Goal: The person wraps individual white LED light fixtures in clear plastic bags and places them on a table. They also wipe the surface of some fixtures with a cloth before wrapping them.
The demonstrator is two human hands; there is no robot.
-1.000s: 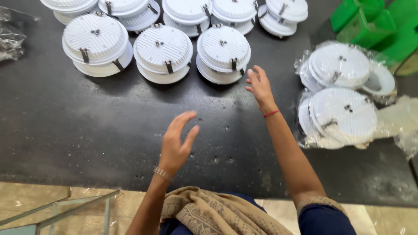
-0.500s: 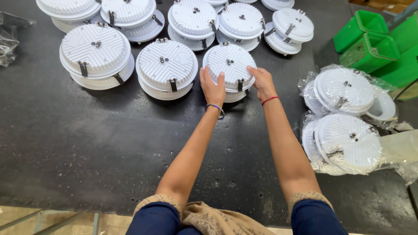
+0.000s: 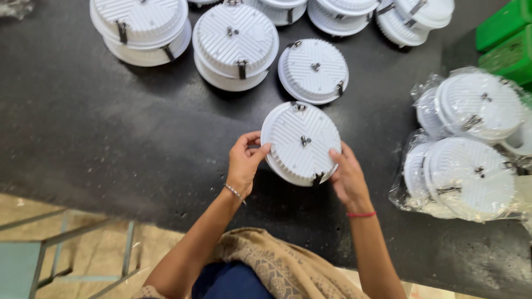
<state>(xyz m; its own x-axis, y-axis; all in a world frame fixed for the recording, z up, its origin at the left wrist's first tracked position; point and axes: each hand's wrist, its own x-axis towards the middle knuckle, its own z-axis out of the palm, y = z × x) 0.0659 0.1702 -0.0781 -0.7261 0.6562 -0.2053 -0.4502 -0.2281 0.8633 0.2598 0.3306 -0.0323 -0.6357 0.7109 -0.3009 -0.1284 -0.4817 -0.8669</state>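
I hold a round white ribbed lamp housing with metal spring clips over the black table. My left hand grips its left rim and my right hand grips its lower right rim. Just beyond it lies a single white housing on the table.
Stacks of the same white housings line the far side of the table, another stack at the far left. Housings wrapped in clear plastic bags lie at the right. Green bins stand at the far right. A metal frame shows below the table edge.
Both hands reached to the stack of housings, took the top one and drew it toward me; one housing stays where the stack stood.
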